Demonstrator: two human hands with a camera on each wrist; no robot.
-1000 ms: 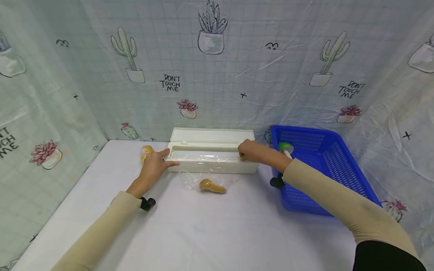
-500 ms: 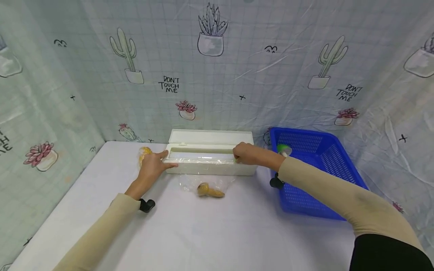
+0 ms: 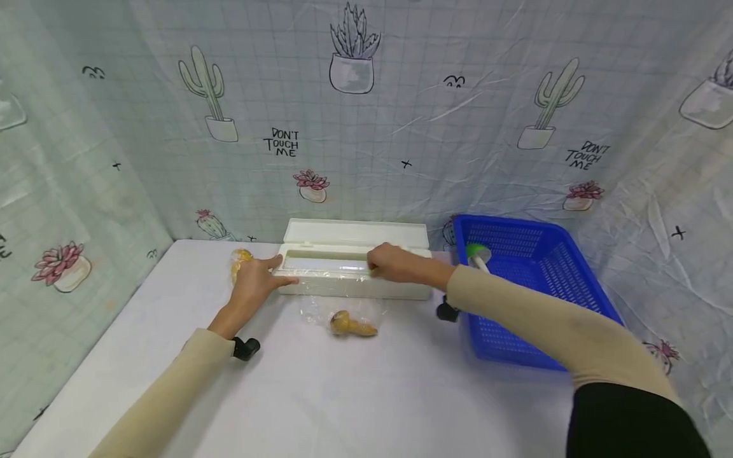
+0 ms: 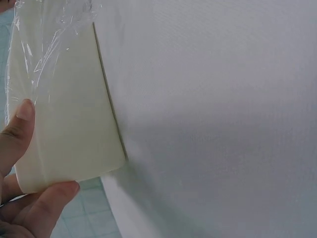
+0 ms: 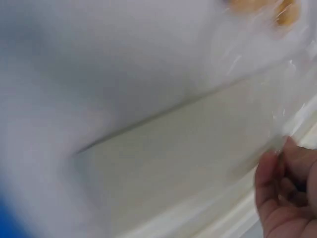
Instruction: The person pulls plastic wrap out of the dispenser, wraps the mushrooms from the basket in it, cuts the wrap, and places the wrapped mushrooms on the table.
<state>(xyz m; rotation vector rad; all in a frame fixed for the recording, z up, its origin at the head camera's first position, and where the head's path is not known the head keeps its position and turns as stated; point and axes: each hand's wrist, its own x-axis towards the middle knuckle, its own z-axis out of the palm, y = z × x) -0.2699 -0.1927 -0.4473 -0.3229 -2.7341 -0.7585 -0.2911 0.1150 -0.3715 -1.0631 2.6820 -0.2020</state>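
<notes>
A white cling film dispenser (image 3: pixel 352 287) lies at the back of the table with its lid (image 3: pixel 357 233) raised. My left hand (image 3: pixel 252 283) grips its left end, thumb on the front and fingers at the end face. Along the front edge, my right hand (image 3: pixel 392 263) pinches a small piece between thumb and fingertips, apparently the slide cutter, mostly hidden by the fingers. Clear cling film (image 4: pixel 47 54) drapes over the front onto the table. A yellow, round-ended, tapering piece (image 3: pixel 352 324) lies at that film, in front of the dispenser.
A second yellow piece in film (image 3: pixel 240 257) lies behind my left hand. On the right stands a blue plastic basket (image 3: pixel 515 222) holding a green-and-white item (image 3: pixel 478 252). A patterned curtain (image 3: pixel 355 140) hangs behind the white table (image 3: pixel 343 394).
My right hand has slid left along the dispenser's front edge, from near its right end toward the middle. The left hand keeps its grip. The view has shifted slightly.
</notes>
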